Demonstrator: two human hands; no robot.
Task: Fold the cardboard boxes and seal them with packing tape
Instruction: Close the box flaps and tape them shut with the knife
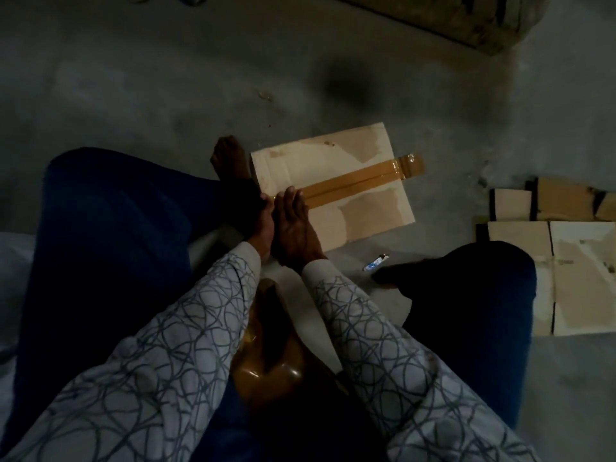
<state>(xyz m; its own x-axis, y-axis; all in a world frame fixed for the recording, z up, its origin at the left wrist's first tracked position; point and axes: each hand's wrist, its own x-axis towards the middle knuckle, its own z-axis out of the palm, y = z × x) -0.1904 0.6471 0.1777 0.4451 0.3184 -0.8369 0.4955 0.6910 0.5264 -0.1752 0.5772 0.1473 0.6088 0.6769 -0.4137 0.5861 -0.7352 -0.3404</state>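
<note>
- Brown glossy roll of packing tape (266,365): sits in the lap, behind the fingers, nearest the camera, not held.
- Right hand (295,228): fingers (291,199) straight & pressed together, flat on the near end of the tape at the box's near edge.
- Left hand (265,225): right beside the right hand, touching it, at the same box edge. It's in shadow, so can't tell if its fingers pinch the edge or lie flat.
- Pale-brown cardboard box (366,211): on the grey concrete floor (166,95), directly under & ahead of the fingers, flaps closed.
- Brown tape strip (350,180): runs along the centre seam from the fingers to the far edge. Its far end (411,165) overhangs, not yet pressed down the side.
- Small blue-and-white object (375,263): on the floor, right of the fingers; can't tell what it is.
- Flat cardboard blanks (580,278): well to the right of the fingers, unfolded.
- Stack of cardboard (460,18): far beyond the fingers, dim.
- Progress, my read: this box is folded, seam taped, being smoothed. Left: press down the overhang, then fold & tape the remaining blanks. Early-to-mid job.
</note>
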